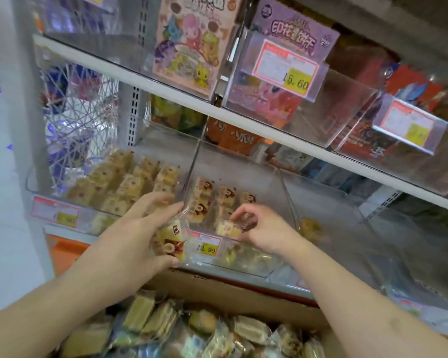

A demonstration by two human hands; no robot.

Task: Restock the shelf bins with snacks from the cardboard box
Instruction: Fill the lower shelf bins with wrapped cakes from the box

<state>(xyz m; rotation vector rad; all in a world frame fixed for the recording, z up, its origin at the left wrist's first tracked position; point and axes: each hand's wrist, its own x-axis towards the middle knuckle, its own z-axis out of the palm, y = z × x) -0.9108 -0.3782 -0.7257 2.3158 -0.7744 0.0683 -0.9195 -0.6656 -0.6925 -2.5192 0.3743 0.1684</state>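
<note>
A tiered shelf (243,109) of clear plastic bins is seen, each fronted by a price tag. Below it, at the near edge of the view, the cardboard box (233,293) is kept open and close under the arms, presumably so that snacks can be lifted straight up to the bins; it is filled with wrapped snack packs (150,319).

On the lower tier, the left bin (62,202) is packed with rows of small cakes standing on edge. The middle bin (243,174) beside it is stocked only at the front left, with 3 short rows of packs (212,197), so the restocking is judged partly done there.

The left hand (137,233) is curled round a wrapped snack pack (172,241), held at the front corner of the middle bin, probably in reserve for the next placement. The right hand (259,228) is reached over the bin's front wall, and 1 small pack (228,228) is pinched between its fingertips, apparently to be stood in line with the rows. The price tag (207,245) sits between the 2 hands.
</note>
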